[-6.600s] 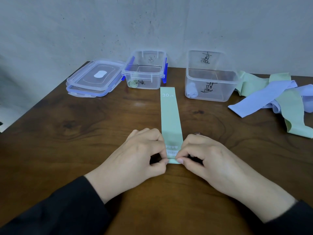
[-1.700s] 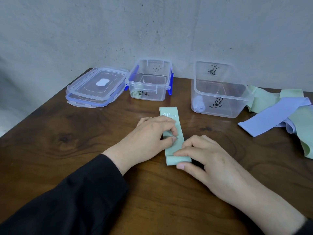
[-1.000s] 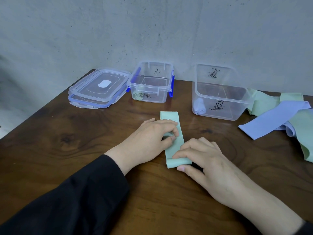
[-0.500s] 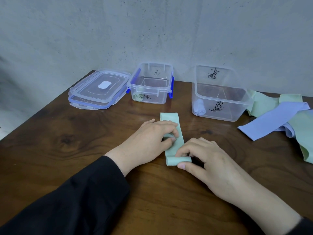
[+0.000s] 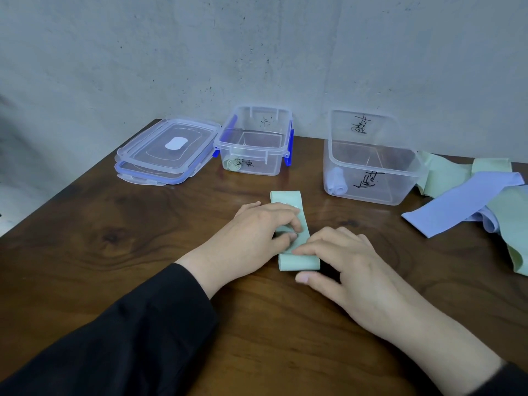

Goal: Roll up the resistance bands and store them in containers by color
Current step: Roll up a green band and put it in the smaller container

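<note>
Both hands are lying low on the table, sleeves black. Left hand is curling over the green band, thumb and fingers pinching its left edge. Right hand is pressing bent fingers on the band's rolled near end, thumb stretching along the table just in front of it. The band is lying between the hands, its flat far end reaching toward the green-band container.

Bare table lies left of my hands; two open containers stand beyond, loose bands right.
</note>
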